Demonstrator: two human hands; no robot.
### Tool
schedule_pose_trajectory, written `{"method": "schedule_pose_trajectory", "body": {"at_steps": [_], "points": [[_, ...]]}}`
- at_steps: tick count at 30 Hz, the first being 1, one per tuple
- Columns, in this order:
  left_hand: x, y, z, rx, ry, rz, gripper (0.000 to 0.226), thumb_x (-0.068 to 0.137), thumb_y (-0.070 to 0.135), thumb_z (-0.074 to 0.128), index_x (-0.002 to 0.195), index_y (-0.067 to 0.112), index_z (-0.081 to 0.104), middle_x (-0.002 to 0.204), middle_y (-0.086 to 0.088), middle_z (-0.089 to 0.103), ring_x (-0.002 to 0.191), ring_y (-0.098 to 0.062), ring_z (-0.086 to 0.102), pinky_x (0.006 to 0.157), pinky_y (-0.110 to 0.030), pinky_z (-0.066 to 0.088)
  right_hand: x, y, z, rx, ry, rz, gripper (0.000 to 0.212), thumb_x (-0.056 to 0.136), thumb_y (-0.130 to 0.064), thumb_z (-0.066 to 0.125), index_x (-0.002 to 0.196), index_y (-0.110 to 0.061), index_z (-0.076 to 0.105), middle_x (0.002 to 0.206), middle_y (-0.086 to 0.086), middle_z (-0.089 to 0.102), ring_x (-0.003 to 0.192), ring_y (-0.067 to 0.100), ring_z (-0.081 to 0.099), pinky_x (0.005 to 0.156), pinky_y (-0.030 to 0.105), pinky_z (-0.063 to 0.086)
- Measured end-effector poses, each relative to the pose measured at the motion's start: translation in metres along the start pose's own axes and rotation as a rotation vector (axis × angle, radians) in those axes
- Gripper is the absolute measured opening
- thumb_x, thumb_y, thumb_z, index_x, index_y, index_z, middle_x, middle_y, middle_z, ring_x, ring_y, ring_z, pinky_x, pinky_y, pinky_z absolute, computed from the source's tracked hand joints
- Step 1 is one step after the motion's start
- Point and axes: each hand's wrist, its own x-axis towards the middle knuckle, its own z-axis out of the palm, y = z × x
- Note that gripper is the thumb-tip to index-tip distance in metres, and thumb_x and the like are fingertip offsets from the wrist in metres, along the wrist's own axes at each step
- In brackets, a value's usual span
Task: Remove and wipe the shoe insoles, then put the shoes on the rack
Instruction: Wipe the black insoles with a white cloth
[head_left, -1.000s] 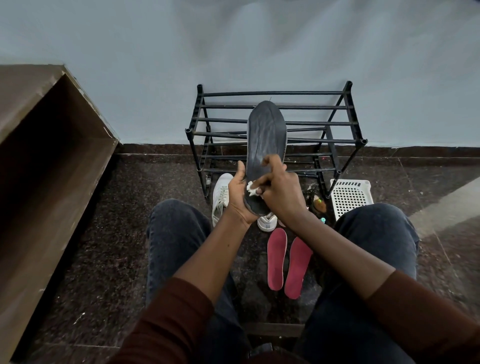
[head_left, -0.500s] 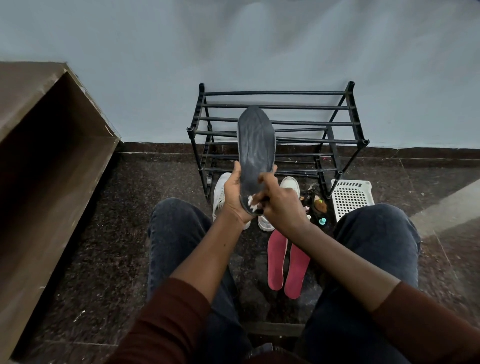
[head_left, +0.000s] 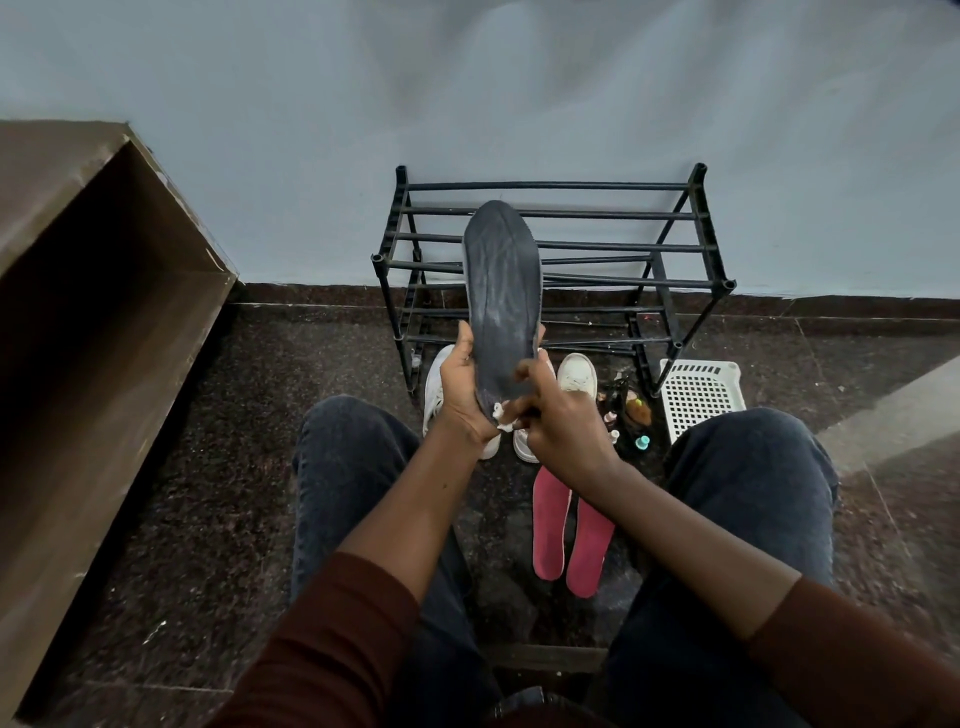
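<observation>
A brown cabinet (head_left: 78, 322) stands open at the far left, its dark inside facing the middle of the room. It rests on a floor (head_left: 218, 467) of dark speckled stone, glossy, with thin pale joints; a lighter grey strip crosses the floor at the far right. A pale blue-grey wall (head_left: 467, 93) fills the top of the view and meets the floor at a dark skirting.

The person sits with knees apart in dark jeans, sleeves a rust brown. The left hand (head_left: 462, 389) grips the heel end of a black insole (head_left: 503, 296), thumb on its left edge, fingers curled behind it. The insole stands nearly upright, toe up, in front of the black rack (head_left: 675, 244), which is against the wall. The right hand (head_left: 558, 415) pinches a small white wipe (head_left: 501, 415) against the insole's heel.

Below the hands, 2 white shoes (head_left: 576, 374) sit on the floor just before the rack, partly hidden. Nearer the person, 2 pink insoles (head_left: 550, 519) lie side by side between the knees. To the right of the shoes are some small bottles (head_left: 641, 441), too small to make out, then a white perforated basket (head_left: 698, 395) beside the rack's right leg.
</observation>
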Motion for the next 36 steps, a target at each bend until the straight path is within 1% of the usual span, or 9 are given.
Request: {"method": "schedule_pose_trajectory", "body": {"at_steps": [4,7,13,18,20,25,31,34,36], "points": [[-0.003,-0.008,0.007,0.050,0.027,-0.045,0.064,0.087,0.058,0.041,0.119,0.007,0.062,0.119,-0.012,0.054,0.102,-0.025,0.052,0.093,-0.038,0.041,0.026,0.009,-0.005,-0.138,0.079,0.054,0.051,0.072,0.010,0.051,0.119,-0.006,0.045,0.083,0.004,0.071,0.071,0.033,0.066,0.060,0.040,0.052],[-0.007,-0.013,0.009,0.048,0.029,-0.051,0.059,0.093,0.055,0.035,0.122,0.010,0.059,0.116,-0.011,0.059,0.108,-0.025,0.053,0.098,-0.039,0.042,0.041,0.015,-0.005,-0.236,0.137,0.126,0.048,0.075,0.008,0.048,0.120,-0.005,0.041,0.086,0.010,0.071,0.073,0.037,0.064,0.059,0.037,0.048],[-0.006,-0.009,0.009,0.056,0.074,-0.012,0.069,0.096,0.057,0.027,0.094,0.006,0.074,0.093,-0.012,0.070,0.080,-0.025,0.067,0.070,-0.031,0.055,0.017,0.006,0.005,-0.135,0.148,0.200,0.045,0.072,0.011,0.049,0.113,-0.008,0.043,0.078,0.009,0.070,0.070,0.033,0.064,0.058,0.038,0.050],[-0.003,-0.005,0.009,0.019,0.102,0.011,0.062,0.098,0.054,0.027,0.100,0.004,0.064,0.083,-0.013,0.070,0.067,-0.025,0.068,0.057,-0.029,0.057,-0.003,0.000,0.010,0.015,0.145,0.199,0.042,0.074,0.012,0.051,0.109,-0.011,0.046,0.081,0.002,0.071,0.071,0.021,0.066,0.060,0.030,0.051],[-0.005,-0.008,0.010,0.036,0.115,0.003,0.061,0.098,0.053,0.027,0.099,0.005,0.066,0.082,-0.013,0.070,0.063,-0.023,0.068,0.050,-0.025,0.055,0.004,0.001,0.010,0.015,0.175,0.181,0.040,0.075,0.010,0.052,0.109,-0.011,0.046,0.081,0.002,0.071,0.070,0.022,0.066,0.059,0.033,0.052],[-0.012,-0.017,0.013,0.005,0.095,-0.005,0.061,0.097,0.049,0.031,0.095,0.007,0.075,0.094,-0.011,0.070,0.086,-0.022,0.063,0.076,-0.032,0.056,0.036,0.008,0.003,-0.124,0.228,0.185,0.034,0.080,0.007,0.049,0.111,-0.005,0.044,0.092,0.008,0.070,0.078,0.036,0.064,0.059,0.037,0.045],[-0.012,-0.018,0.013,0.014,0.129,0.035,0.059,0.099,0.042,0.031,0.091,0.005,0.076,0.094,-0.014,0.072,0.081,-0.025,0.069,0.077,-0.034,0.056,0.038,0.008,-0.001,-0.010,0.291,0.314,0.021,0.080,0.007,0.055,0.095,-0.007,0.051,0.084,0.010,0.065,0.078,0.028,0.060,0.067,0.041,0.048],[-0.012,-0.021,0.012,0.051,0.132,0.041,0.062,0.101,0.034,0.027,0.079,0.006,0.077,0.085,-0.012,0.073,0.073,-0.023,0.070,0.069,-0.031,0.058,0.036,0.013,-0.005,0.164,0.249,0.437,0.023,0.075,0.008,0.064,0.090,-0.007,0.057,0.080,0.000,0.062,0.078,0.018,0.060,0.071,0.026,0.049],[-0.014,-0.024,0.007,0.080,0.129,0.022,0.059,0.100,0.031,0.028,0.083,0.004,0.077,0.084,-0.013,0.072,0.071,-0.023,0.069,0.067,-0.030,0.057,0.038,0.017,-0.011,0.286,0.237,0.518,0.026,0.069,0.009,0.069,0.086,-0.007,0.060,0.077,-0.002,0.061,0.076,0.016,0.061,0.070,0.025,0.053]]}}
